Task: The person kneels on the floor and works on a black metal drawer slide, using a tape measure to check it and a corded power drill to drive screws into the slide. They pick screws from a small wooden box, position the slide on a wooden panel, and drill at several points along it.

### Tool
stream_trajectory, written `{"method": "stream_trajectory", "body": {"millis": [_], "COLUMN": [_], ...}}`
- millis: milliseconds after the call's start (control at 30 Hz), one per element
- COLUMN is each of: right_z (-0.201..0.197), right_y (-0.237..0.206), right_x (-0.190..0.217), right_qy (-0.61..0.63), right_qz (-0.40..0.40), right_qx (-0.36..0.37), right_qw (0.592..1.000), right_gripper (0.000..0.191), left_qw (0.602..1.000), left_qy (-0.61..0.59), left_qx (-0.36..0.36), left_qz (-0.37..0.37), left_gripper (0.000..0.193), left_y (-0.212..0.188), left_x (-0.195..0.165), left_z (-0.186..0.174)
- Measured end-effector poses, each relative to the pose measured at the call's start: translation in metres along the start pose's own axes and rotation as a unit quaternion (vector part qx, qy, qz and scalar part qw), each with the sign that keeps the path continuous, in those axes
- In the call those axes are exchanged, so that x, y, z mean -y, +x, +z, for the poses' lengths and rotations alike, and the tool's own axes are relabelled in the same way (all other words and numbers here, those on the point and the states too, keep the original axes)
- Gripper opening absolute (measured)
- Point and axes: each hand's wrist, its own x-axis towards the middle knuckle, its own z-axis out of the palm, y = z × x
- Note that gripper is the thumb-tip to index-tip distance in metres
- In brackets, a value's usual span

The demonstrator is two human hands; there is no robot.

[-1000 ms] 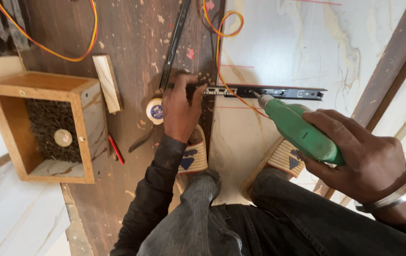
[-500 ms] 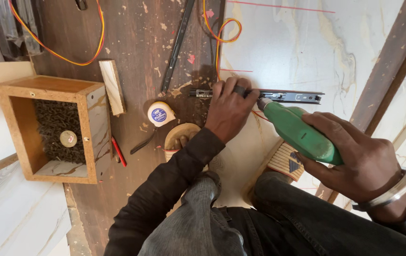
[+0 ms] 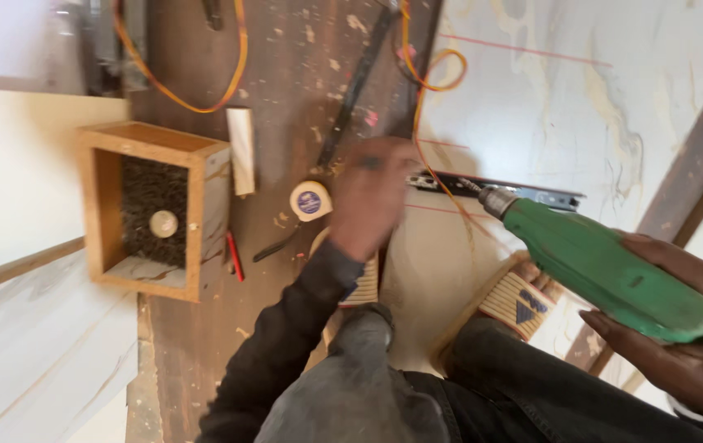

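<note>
My right hand (image 3: 680, 353) grips a green power drill (image 3: 606, 267) at the lower right. The drill's tip points up-left at a black metal slide rail (image 3: 532, 194) that lies on a pale marbled board (image 3: 565, 107). My left hand (image 3: 372, 201) is blurred with motion. It hovers at the left end of the rail, beside a round tape measure (image 3: 310, 201). Whether its fingers hold anything is hidden by the blur. An orange cable (image 3: 425, 107) runs down past the hand to the drill.
An open wooden box (image 3: 154, 209) holding dark screws and a small round lid stands on the brown plank (image 3: 302, 66) at the left. A red pencil (image 3: 235, 256), a small wood block (image 3: 241, 152) and a black strip (image 3: 351, 90) lie nearby. My knees and sandals fill the bottom.
My left hand reached right onto the rail, then drew back left to the rail's end. The drill stayed pointed at the rail while the view shifted slightly.
</note>
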Motion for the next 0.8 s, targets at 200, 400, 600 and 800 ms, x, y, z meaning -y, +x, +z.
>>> {"method": "stream_trajectory", "body": {"millis": [200,400,600,800], "right_z": [0.022,0.063,0.071,0.064], "right_y": [-0.013,0.004,-0.001,-0.016], "right_x": [-0.029,-0.07,-0.138,-0.1], "right_qy": [0.015,-0.021,0.069,0.185], "right_qz": [0.022,0.087,0.166,0.128], "right_qx": [-0.004,0.007,0.135,0.085], "right_qw": [1.0,0.996,0.974,0.971], "right_gripper": [0.067,0.073,0.078,0.078], "left_qw": [0.96,0.9,0.874,0.883], "left_qy": [-0.003,0.182,0.274,0.294], "left_qx": [-0.215,-0.232,-0.087,-0.081], "left_qz": [-0.179,-0.321,-0.391,-0.356], "left_gripper": [0.028,0.02,0.03,0.01], "left_y": [-0.03,-0.092,-0.1,-0.102], "left_x": [0.024,0.065,0.131,0.15], "left_z": [-0.107,-0.183,-0.184,-0.182]}}
